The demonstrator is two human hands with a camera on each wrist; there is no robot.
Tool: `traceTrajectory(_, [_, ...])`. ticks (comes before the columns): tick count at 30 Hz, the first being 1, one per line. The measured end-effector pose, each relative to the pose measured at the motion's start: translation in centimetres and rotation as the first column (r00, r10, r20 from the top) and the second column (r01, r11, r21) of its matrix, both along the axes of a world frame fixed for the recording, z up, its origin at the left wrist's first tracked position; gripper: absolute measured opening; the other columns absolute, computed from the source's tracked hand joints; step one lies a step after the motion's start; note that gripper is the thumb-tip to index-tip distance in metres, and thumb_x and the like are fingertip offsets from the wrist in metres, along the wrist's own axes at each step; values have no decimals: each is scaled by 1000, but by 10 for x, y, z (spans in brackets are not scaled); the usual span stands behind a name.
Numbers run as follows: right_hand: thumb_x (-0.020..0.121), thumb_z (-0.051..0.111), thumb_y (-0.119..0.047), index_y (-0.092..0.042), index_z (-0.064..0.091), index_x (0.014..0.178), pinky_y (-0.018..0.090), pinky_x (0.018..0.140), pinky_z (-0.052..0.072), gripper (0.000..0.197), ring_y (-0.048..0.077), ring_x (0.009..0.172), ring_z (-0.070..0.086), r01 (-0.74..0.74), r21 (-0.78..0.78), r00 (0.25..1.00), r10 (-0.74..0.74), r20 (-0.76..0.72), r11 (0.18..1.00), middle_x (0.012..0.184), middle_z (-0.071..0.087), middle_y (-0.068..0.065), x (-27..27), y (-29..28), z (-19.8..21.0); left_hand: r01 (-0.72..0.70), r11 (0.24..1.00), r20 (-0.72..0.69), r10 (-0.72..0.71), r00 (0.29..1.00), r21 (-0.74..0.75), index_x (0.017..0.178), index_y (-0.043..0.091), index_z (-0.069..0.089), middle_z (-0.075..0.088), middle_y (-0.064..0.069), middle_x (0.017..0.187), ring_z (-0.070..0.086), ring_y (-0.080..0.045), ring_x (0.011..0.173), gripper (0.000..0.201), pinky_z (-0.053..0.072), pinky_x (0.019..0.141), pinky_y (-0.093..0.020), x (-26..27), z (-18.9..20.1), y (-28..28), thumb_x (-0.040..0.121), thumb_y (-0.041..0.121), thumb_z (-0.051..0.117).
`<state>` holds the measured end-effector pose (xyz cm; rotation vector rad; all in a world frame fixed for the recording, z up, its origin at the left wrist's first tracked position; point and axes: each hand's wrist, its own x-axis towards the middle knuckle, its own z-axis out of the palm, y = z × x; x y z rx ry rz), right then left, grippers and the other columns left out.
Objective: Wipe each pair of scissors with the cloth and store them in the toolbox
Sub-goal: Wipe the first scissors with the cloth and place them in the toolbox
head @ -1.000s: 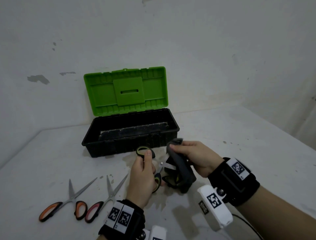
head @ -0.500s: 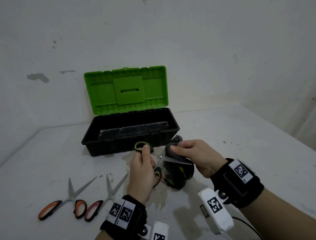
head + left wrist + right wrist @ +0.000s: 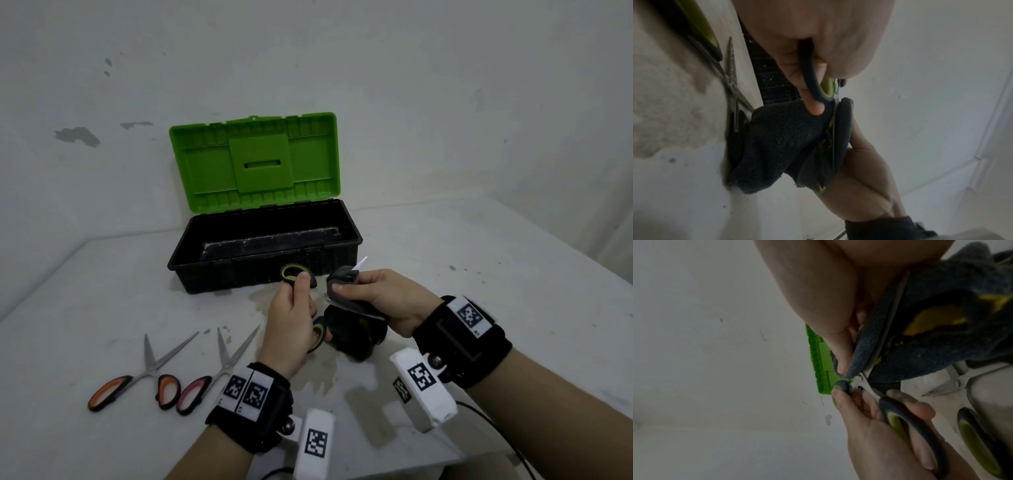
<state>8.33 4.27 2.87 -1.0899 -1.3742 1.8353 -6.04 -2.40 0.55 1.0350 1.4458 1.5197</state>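
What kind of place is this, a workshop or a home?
Probably a bare workroom or utility corner; it cannot be told for sure. A stained white table stands against a chipped, unpainted-looking wall, and an open green-lidded toolbox sits on it, with scissors lying nearby.

The head view looks forward and down from above the near table edge, taking in the whole toolbox (image 3: 263,253) against the wall. The left wrist view sits very close under the left hand (image 3: 813,40), facing the cloth (image 3: 789,146), the toolbox only a dark strip behind. The right wrist view (equally close) looks along the cloth toward the toolbox's green lid (image 3: 818,363). All three share the cloth.
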Motion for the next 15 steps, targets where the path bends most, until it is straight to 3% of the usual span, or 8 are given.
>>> traceTrajectory(3, [86,71,-19,1,70,98,25,61,53,23,20,69,65,108,14,993,-107,-47,994,83,70,14,3,5,4,-12,1000,8,12,1000,4,80,19,49,33,7,56,27,-9,41,35,32,40,-24,-3,-2,5,104,43,40])
traceTrajectory(5, [88,69,-24,-10,69,88,21,56,48,14,16,63,63,191,41,980,-188,-61,981,73,69,7,7,8,8,-10,1000,13,10,1000,0,80,19,49,33,9,56,29,-10,41,36,44,50,-33,-4,-3,10,104,45,40])
traceTrajectory(7, [88,69,-26,-11,68,88,18,52,48,15,13,58,64,236,36,968,-231,-98,971,70,69,5,10,9,9,-13,1000,9,13,1000,14,80,19,48,33,10,55,29,-12,42,37,43,57,-42,-4,-3,13,103,47,40])
traceTrajectory(12, [85,69,-29,-10,69,88,20,56,50,18,16,67,64,158,38,985,-155,-78,987,81,69,8,17,6,6,-48,998,5,48,999,36,82,18,49,34,11,53,29,-9,41,36,31,42,-23,-3,2,16,104,44,39])
traceTrajectory(15, [85,70,-23,-8,69,88,22,52,52,16,18,63,65,92,50,994,-89,-59,995,81,68,12,14,1,7,-8,998,-33,11,999,66,85,22,52,34,12,53,29,-8,43,32,27,41,-22,-1,4,19,105,44,38])
